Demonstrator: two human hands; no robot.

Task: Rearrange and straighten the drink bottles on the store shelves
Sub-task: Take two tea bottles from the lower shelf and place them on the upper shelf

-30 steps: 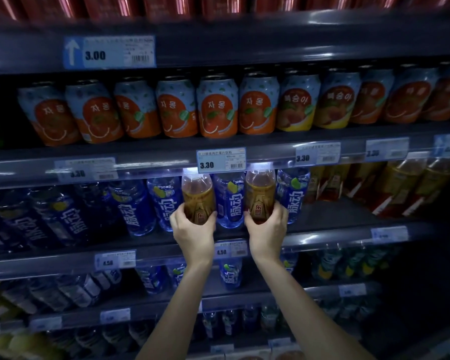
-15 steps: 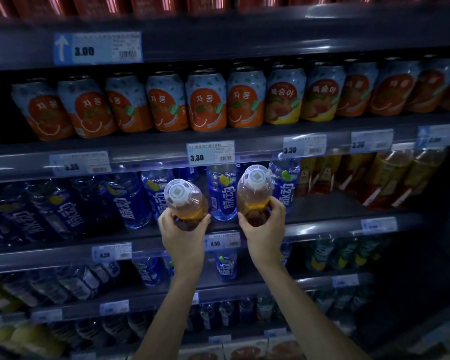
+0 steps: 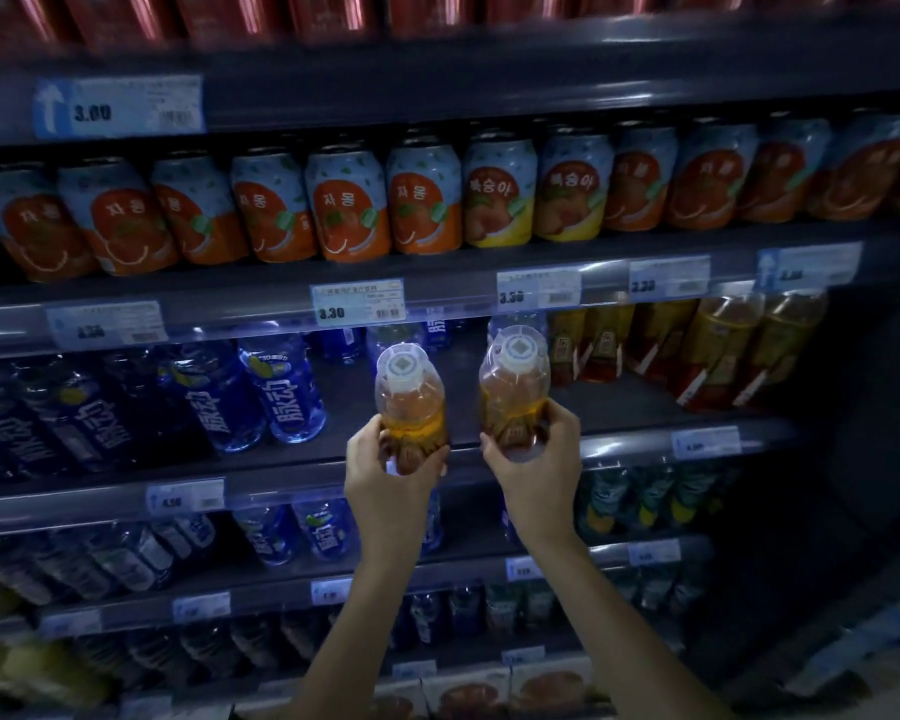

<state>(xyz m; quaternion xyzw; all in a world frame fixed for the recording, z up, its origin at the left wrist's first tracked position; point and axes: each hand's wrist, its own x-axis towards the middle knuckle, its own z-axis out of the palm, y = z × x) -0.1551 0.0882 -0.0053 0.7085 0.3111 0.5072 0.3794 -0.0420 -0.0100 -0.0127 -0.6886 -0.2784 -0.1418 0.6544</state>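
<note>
- As two bare arms reach up to a dim store shelf, we see the left hand (image 3: 385, 475) and the right hand (image 3: 533, 470) each gripping the base of an amber drink bottle.
- The left bottle (image 3: 411, 402) sits low in its hand: the thumb (image 3: 369, 441) curls up one side, the other fingers wrap the far side, and the palm cups the bottom.
- The right bottle (image 3: 515, 392) is held the same way, with curled fingers (image 3: 562, 426) clasping its lower body.
- Both bottles tilt toward us, so their white caps (image 3: 516, 350) face the camera. They are side by side but apart.
- Each is clear plastic, about half filled with golden-brown liquid, with a dark label hidden partly by the fingers.
- We find them held off the shelf, just in front of its front rail (image 3: 619, 444).
- Behind them the shelf has a bare stretch between the blue bottles (image 3: 281, 397) on the left and a row of matching amber bottles (image 3: 718, 350) on the right.
- Above, orange-and-blue fruit cans (image 3: 349, 205) line the next shelf over a price tag (image 3: 357, 301) reading 3.30.
</note>
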